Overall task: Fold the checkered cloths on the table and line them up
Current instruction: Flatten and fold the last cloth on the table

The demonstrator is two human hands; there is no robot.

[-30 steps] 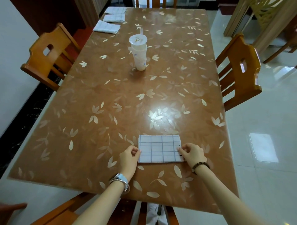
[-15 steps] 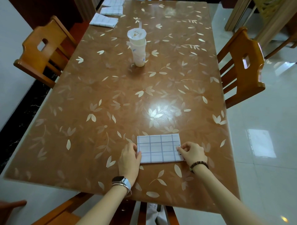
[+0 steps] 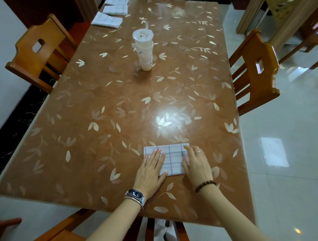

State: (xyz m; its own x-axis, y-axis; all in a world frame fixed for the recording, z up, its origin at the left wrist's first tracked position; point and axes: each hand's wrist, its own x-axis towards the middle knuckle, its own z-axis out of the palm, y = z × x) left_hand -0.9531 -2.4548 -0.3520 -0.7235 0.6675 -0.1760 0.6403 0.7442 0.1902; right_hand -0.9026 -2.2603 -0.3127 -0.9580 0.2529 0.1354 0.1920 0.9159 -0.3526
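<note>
A folded white cloth with a blue check point(image 3: 173, 159) lies flat near the front edge of the brown leaf-patterned table point(image 3: 120, 106). My left hand point(image 3: 150, 170) rests palm down on its left part, fingers spread. My right hand point(image 3: 195, 163) lies flat on its right part, a ring on one finger. Neither hand grips the cloth. Three more folded checkered cloths sit in a row at the far left corner: the nearest cloth point(image 3: 107, 22), the second cloth point(image 3: 115, 9) and the third cloth point(image 3: 117, 1), cut off by the frame.
A tall plastic cup with lid and straw point(image 3: 144, 49) stands on the table's far middle. Wooden chairs flank it, one on the left point(image 3: 37, 51), one on the right point(image 3: 254, 68). Another chair point(image 3: 65, 230) is under the front edge. Glossy tiled floor lies to the right.
Both hands let go of the cloth's side edges, which they pinched before, and now press flat on top of it. The cloth stays in place.
</note>
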